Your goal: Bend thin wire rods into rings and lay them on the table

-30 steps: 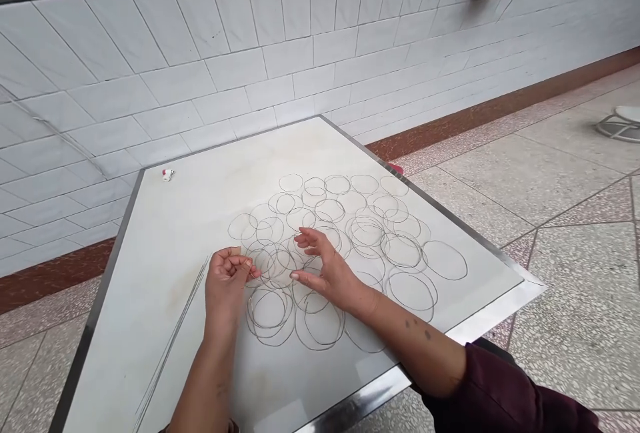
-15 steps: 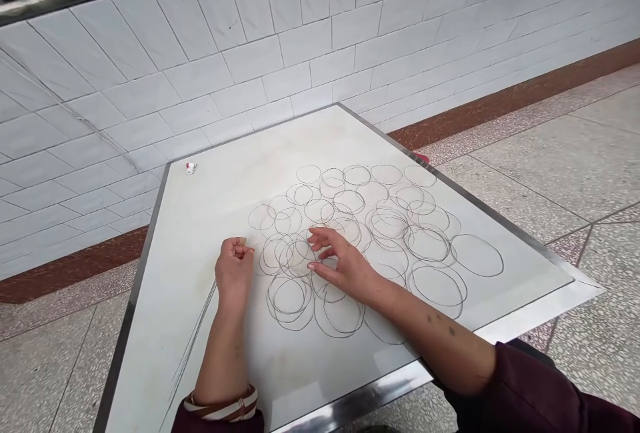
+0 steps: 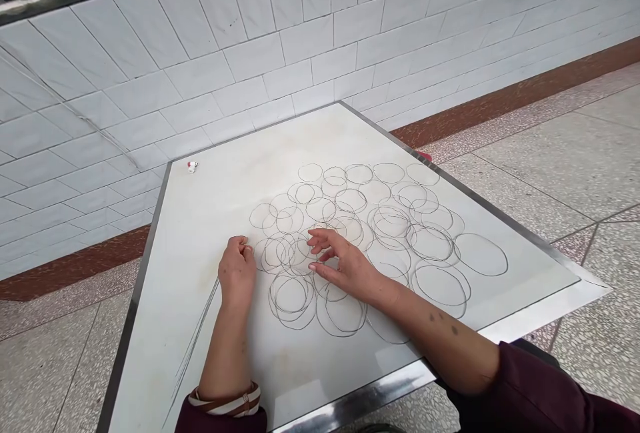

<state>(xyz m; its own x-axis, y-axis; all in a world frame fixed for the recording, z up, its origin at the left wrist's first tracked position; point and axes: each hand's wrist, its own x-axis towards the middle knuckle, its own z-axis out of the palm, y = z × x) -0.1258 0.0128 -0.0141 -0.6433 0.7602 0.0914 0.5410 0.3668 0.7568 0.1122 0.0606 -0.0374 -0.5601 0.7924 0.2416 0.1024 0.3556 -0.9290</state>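
Note:
My left hand (image 3: 237, 273) is closed, its thumb against the bent fingers, at the left of the wire rings. Several thin straight wires (image 3: 194, 334) run from its outer edge down the left of the table beside my forearm; the part inside the fist is hidden. My right hand (image 3: 340, 263) is open over the rings, fingers apart and pointing left, with nothing visible in it. Many thin dark wire rings (image 3: 341, 334) lie spread on the white table (image 3: 295, 386), many of them overlapping.
The table has a metal edge (image 3: 345, 398). A small red and white object (image 3: 193, 167) lies near its far left corner. Behind stands a white tiled wall (image 3: 240, 59), and speckled floor (image 3: 600, 173) shows at the right.
The view has shifted slightly. My left hand has turned a little, its back now facing up more. My right hand looks nearly the same, and the rings lie as before.

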